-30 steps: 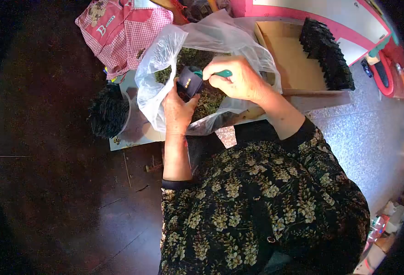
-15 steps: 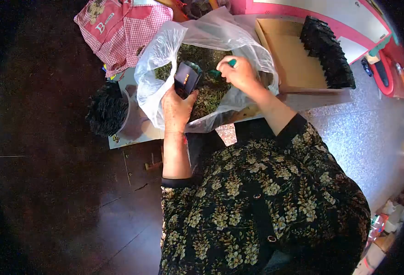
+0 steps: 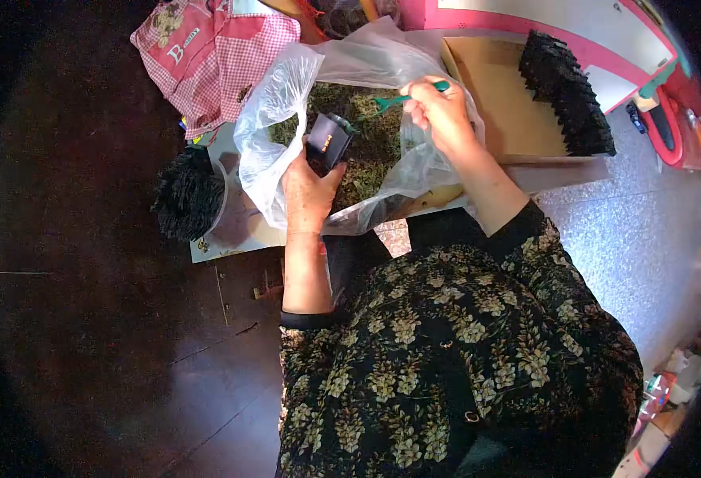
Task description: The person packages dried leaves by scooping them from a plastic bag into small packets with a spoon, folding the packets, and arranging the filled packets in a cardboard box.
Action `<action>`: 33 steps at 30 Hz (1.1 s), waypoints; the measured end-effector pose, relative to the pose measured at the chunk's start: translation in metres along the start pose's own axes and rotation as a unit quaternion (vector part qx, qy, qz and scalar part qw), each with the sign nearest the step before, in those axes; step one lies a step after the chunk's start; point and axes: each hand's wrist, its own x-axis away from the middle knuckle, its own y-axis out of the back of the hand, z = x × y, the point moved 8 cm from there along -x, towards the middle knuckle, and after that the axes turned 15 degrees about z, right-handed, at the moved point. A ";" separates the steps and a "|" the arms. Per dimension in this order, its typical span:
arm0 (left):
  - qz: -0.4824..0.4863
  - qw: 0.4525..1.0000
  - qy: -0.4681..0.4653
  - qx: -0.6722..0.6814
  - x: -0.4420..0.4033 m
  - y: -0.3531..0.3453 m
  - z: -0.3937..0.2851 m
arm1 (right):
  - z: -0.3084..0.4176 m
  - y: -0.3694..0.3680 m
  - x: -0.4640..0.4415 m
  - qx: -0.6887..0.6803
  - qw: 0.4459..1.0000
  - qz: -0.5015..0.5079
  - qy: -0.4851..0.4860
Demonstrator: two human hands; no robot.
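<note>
In my left hand [image 3: 309, 191] is a small black packet [image 3: 329, 143] with orange print, held tilted over an open clear plastic bag [image 3: 275, 99]. Loose green-brown plant material [image 3: 362, 171] fills the bag. My right hand [image 3: 444, 111] is closed round a green tool [image 3: 394, 102], whose far end points left over the material, up and right of the packet. A gap separates the tool from the packet. What is inside the packet cannot be made out.
Right of the bag stands a cardboard box [image 3: 497, 95] with a row of black packets [image 3: 567, 92]. More black packets fill a round tub [image 3: 189, 193] at the left. A pink checked cloth [image 3: 215, 64] lies at the upper left, and a pink-edged white cabinet [image 3: 557, 17] is behind.
My right hand has moved up and to the right with the green tool, away from the packet. My left hand has tipped the packet slightly and otherwise stayed about in place.
</note>
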 end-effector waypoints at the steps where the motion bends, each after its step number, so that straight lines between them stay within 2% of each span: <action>1: -0.001 1.000 0.000 -0.001 0.000 0.000 0.001 | 0.007 -0.001 0.001 -0.002 1.000 -0.007 0.001; 4: -0.008 0.999 0.004 -0.031 0.001 0.002 -0.008 | 0.016 -0.004 0.000 -0.019 1.000 0.008 0.003; 6: 0.029 0.999 0.042 0.003 0.000 0.000 -0.009 | 0.017 -0.009 -0.002 -0.019 1.000 0.021 0.008; 8: 0.024 0.999 0.036 0.001 0.000 0.000 -0.009 | 0.019 -0.014 -0.001 -0.018 0.999 0.031 0.011; 10: 0.020 0.999 0.032 -0.002 0.001 -0.001 -0.008 | 0.020 -0.027 -0.002 0.016 0.998 0.065 -0.010; 16: 0.032 0.999 0.042 0.008 0.002 0.000 -0.011 | 0.025 -0.061 -0.003 0.132 0.979 0.152 0.009; 18: 0.003 1.000 -0.008 0.024 0.003 0.000 -0.010 | 0.050 -0.084 0.003 0.247 0.936 0.205 0.147; 22: -0.020 0.999 -0.025 -0.009 0.002 -0.001 -0.002 | 0.062 -0.109 0.015 0.341 0.883 0.268 0.179; 24: -0.014 0.996 -0.046 0.069 0.003 -0.003 -0.003 | 0.066 -0.121 0.022 0.387 0.852 0.305 0.178; 25: -0.014 0.996 -0.046 0.069 0.003 -0.003 -0.003 | 0.069 -0.125 0.026 0.402 0.829 0.297 0.250; 28: 0.008 0.996 -0.031 0.084 0.001 -0.006 0.004 | 0.074 -0.121 0.025 0.415 0.840 0.291 0.194; 30: -0.003 0.995 -0.031 0.091 0.001 -0.005 0.006 | 0.073 -0.106 0.021 0.368 0.881 0.234 0.184; 33: -0.012 0.995 -0.038 0.088 0.003 -0.002 0.000 | 0.074 -0.083 0.016 0.333 0.908 0.188 0.171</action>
